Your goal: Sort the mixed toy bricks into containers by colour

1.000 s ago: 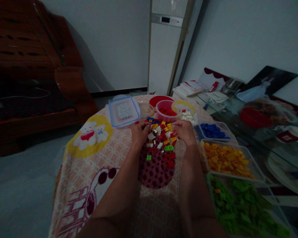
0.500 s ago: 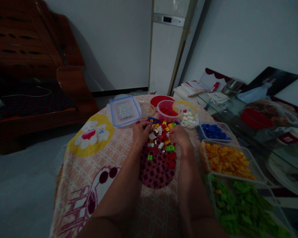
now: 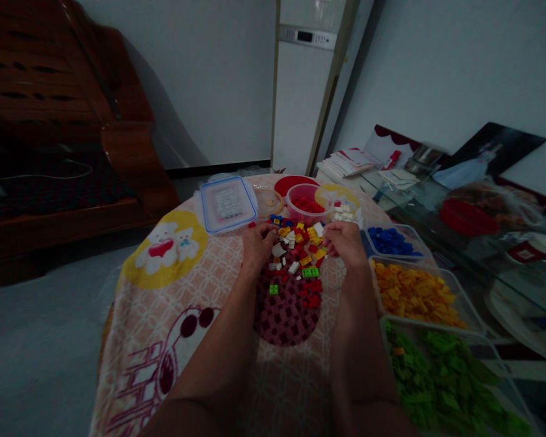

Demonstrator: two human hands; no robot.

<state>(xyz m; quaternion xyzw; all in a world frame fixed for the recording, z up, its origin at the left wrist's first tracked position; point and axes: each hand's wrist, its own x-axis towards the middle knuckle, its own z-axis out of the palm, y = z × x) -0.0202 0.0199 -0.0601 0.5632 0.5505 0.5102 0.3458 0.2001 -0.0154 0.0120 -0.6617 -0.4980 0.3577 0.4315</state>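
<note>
Mixed toy building bricks [image 3: 295,255] in red, white, yellow, blue and green lie loose in a pile on the cloth-covered round table [image 3: 227,273]. At the pile's left edge rests my left hand [image 3: 258,244], its fingers curled inward; anything in them is hidden. My right hand [image 3: 344,241] is at the right side of the pile, fingers bent, with a white brick [image 3: 318,229] at its fingertips. Close in front of that hand lie yellow bricks [image 3: 315,237]. A green brick [image 3: 310,273] and another green brick [image 3: 273,289] lie nearer me.
A pink tub [image 3: 295,210] of red bricks and a bag of white bricks [image 3: 344,212] stand behind the pile. On the right are boxes of blue [image 3: 394,241], yellow [image 3: 416,294] and green bricks [image 3: 450,376]. A blue-rimmed lid [image 3: 230,205] lies back left.
My right hand has moved right and slightly back from the pile, and a white brick now shows at its fingertips. My left hand stays nearly where it was.
</note>
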